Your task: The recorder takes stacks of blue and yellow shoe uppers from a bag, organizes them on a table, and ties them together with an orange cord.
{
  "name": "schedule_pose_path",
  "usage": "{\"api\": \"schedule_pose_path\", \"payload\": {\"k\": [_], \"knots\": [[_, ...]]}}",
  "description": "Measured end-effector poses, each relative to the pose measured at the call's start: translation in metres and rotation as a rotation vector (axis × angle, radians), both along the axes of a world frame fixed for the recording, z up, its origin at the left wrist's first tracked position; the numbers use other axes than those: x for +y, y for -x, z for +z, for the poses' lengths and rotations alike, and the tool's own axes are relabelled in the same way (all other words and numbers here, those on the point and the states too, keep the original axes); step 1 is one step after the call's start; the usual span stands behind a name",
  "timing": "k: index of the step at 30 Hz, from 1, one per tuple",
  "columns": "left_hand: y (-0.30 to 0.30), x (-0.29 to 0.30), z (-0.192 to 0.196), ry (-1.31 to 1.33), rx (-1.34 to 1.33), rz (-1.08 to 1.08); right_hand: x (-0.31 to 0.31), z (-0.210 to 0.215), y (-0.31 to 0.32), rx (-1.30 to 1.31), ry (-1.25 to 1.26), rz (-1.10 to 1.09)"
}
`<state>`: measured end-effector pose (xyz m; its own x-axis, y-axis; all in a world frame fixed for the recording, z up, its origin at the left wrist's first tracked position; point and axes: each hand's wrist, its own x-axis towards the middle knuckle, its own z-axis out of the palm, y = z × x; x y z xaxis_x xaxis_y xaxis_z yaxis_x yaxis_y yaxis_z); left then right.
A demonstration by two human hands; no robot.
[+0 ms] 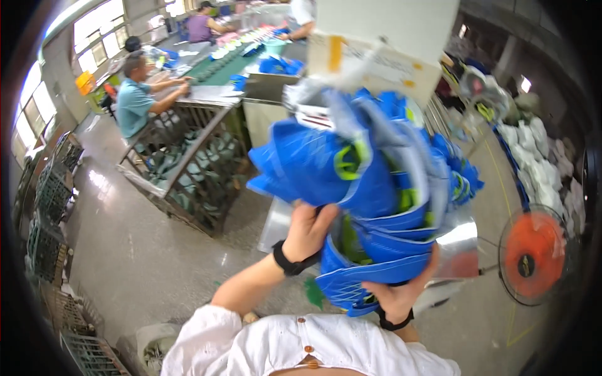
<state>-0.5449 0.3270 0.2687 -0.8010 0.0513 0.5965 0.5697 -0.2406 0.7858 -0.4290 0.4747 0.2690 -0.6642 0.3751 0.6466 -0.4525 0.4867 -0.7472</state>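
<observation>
A thick bundle of blue shoe uppers (389,241) with lime-green and grey linings fills the middle of the view, held up in front of my chest. My left hand (308,230) is closed on the bundle's left side, thumb toward the top. Lower down on the right, my right hand (401,293) grips the bottom end, its fingers partly hidden behind the uppers. Both wrists wear black bands. The upper part of the bundle is blurred. Behind it, more blue uppers (461,172) lie by a shiny metal surface (456,233).
A metal rack cart (188,169) holding grey-green shoe forms stands at left, where a person in a teal shirt (135,100) works. Beyond runs a green conveyor (216,70). An orange fan (533,254) stands at right, near white sacks (527,160). Crates (47,207) line the far left.
</observation>
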Motion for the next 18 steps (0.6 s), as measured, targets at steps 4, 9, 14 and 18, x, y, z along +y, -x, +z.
{"api": "schedule_pose_path", "payload": {"k": [4,9,14,18], "knots": [[-0.023,-0.167,-0.029,-0.03,-0.196,0.322,-0.139,0.012,0.032,-0.011,-0.35,0.247],[-0.028,-0.3,-0.055,-0.206,-0.199,0.507,-0.273,0.0,0.076,-0.075,-0.404,0.493],[0.015,-0.355,-0.09,-0.135,-0.31,0.59,-0.327,-0.017,0.133,-0.152,-0.469,0.56],[0.089,-0.384,-0.116,-0.206,-0.315,0.466,-0.353,-0.031,0.197,-0.152,-0.412,0.525]]}}
